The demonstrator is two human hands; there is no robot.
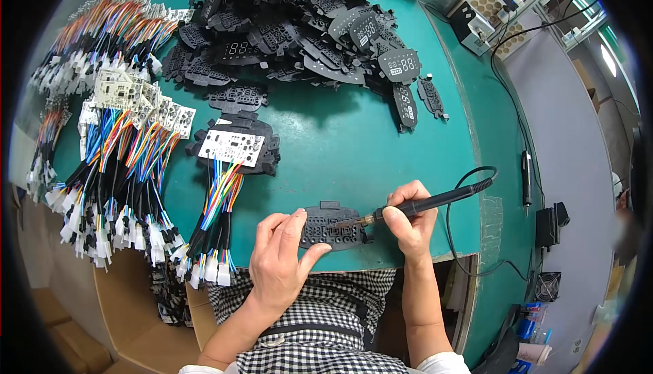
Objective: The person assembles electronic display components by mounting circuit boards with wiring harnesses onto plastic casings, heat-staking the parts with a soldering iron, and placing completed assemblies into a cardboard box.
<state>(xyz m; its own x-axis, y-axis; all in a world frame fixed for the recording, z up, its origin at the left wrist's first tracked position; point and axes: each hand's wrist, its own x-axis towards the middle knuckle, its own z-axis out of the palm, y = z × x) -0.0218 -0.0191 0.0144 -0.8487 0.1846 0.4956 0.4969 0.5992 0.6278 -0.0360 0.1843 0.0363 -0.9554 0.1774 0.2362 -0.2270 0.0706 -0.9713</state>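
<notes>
the left hand (279, 263) hides part of the black panel (343, 236).

We see bright, fairly even light, an elongated white lamp (608, 60) glaring at upper right, soft sheen on the green tabletop (347, 142) mid-frame, fisheye bending, black corners, smudged blur at far right.

Blk panel (335, 236) flat on grn tbl (326, 149); blk iron (439, 200) slanted, tip at panel.
</notes>
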